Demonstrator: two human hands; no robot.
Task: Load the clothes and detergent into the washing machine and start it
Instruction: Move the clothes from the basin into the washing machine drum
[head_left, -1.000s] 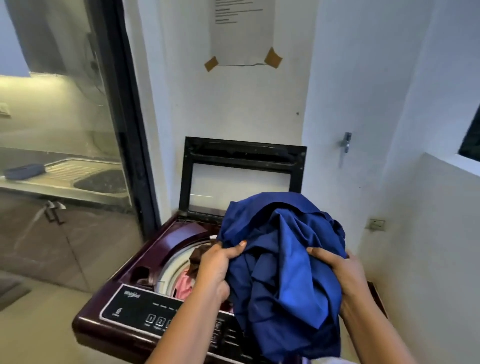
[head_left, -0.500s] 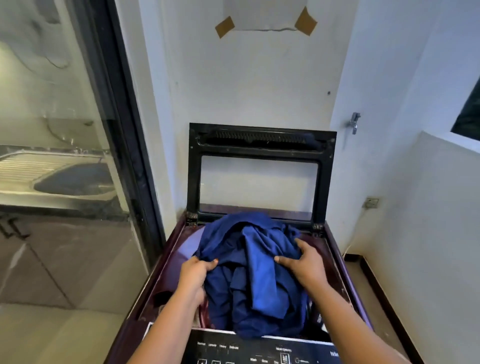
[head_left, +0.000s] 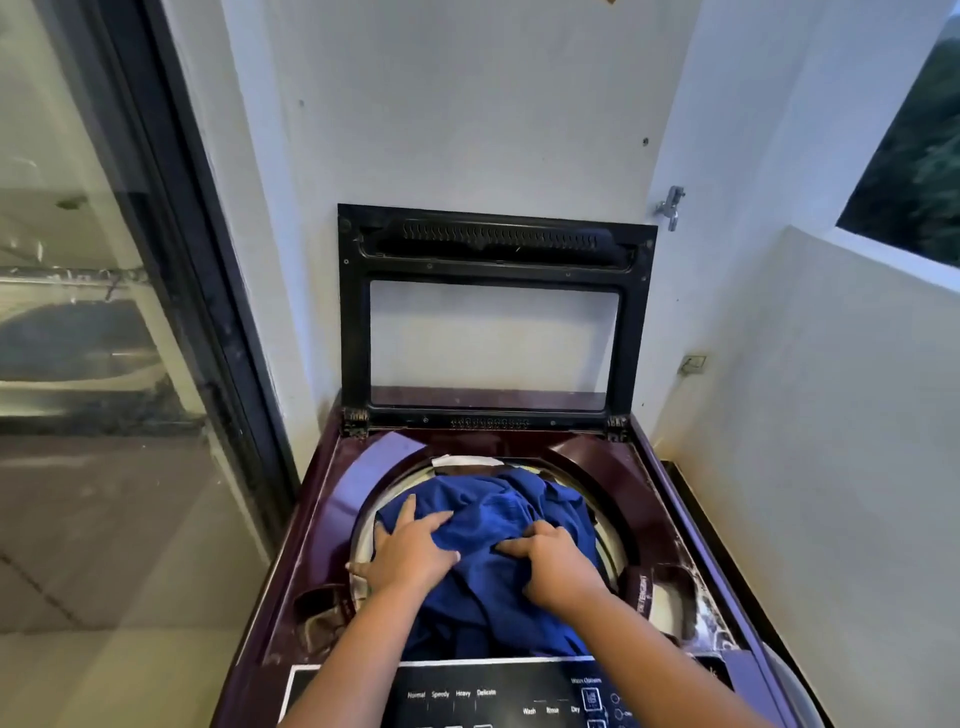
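A bundle of blue clothes fills the round drum opening of the maroon top-load washing machine. Its black-framed lid stands upright against the wall. My left hand lies flat on the left of the bundle, fingers spread and pressing down. On the right side, my right hand has its fingers curled into the fabric. The black control panel runs along the near edge, partly under my forearms. No detergent is in view.
A glass sliding door with a dark frame stands close on the left. White walls close in behind and to the right, with a tap, a wall socket and a window ledge. A recessed tray sits right of the drum.
Both hands have carried the blue bundle from chest height down into the drum. The view has moved closer and now looks down onto the machine.
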